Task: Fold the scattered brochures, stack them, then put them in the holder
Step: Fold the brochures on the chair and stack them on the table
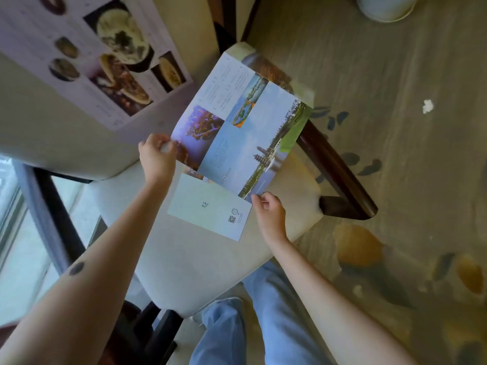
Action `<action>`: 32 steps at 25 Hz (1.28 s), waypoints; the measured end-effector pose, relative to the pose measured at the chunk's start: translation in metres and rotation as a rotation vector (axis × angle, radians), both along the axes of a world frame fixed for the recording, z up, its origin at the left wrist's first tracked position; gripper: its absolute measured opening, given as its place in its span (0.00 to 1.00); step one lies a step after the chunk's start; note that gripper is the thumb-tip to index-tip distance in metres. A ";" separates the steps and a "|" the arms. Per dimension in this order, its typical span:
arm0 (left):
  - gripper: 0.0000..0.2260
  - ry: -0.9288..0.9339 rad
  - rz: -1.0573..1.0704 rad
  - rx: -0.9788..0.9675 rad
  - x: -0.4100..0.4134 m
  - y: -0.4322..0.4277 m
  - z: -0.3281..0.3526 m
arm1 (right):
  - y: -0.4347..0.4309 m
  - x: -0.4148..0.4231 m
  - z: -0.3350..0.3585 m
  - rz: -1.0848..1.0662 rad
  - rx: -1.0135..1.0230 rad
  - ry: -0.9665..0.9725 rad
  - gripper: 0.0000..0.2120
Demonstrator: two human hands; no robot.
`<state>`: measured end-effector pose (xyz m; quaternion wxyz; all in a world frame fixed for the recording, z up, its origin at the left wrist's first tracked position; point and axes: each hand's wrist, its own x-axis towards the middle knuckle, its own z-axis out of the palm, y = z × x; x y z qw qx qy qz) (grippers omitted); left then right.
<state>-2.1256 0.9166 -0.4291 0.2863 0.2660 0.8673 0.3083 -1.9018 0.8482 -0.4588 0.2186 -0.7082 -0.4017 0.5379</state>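
Glossy scenic brochure (245,133) pinched by left grip (155,159), right grip (270,212); folded brochure (210,206) shows QR code (231,219).

cream seat cushion (200,272), centre | dark wooden chair frame (340,175), right of the cushion | patterned beige carpet (395,61), right half | white scrap (427,106) on the carpet | white round vessel (386,7), top right | window glass (15,233), left edge
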 end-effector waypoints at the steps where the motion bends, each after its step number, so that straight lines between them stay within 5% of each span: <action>1: 0.10 -0.060 0.060 -0.013 -0.011 -0.010 -0.002 | -0.007 -0.009 -0.001 0.024 -0.008 0.003 0.14; 4: 0.11 -0.242 0.212 -0.015 -0.034 -0.042 -0.009 | -0.028 -0.029 -0.008 0.115 -0.050 0.004 0.09; 16: 0.11 -0.295 0.271 -0.100 -0.058 -0.116 -0.034 | -0.069 -0.044 -0.047 0.315 -0.275 -0.110 0.04; 21: 0.14 -0.296 0.292 -0.165 -0.057 -0.129 -0.040 | -0.059 -0.041 -0.053 0.571 -0.456 -0.269 0.15; 32: 0.12 -0.285 0.297 -0.251 -0.065 -0.108 -0.030 | 0.005 -0.069 -0.039 0.770 0.004 -0.410 0.11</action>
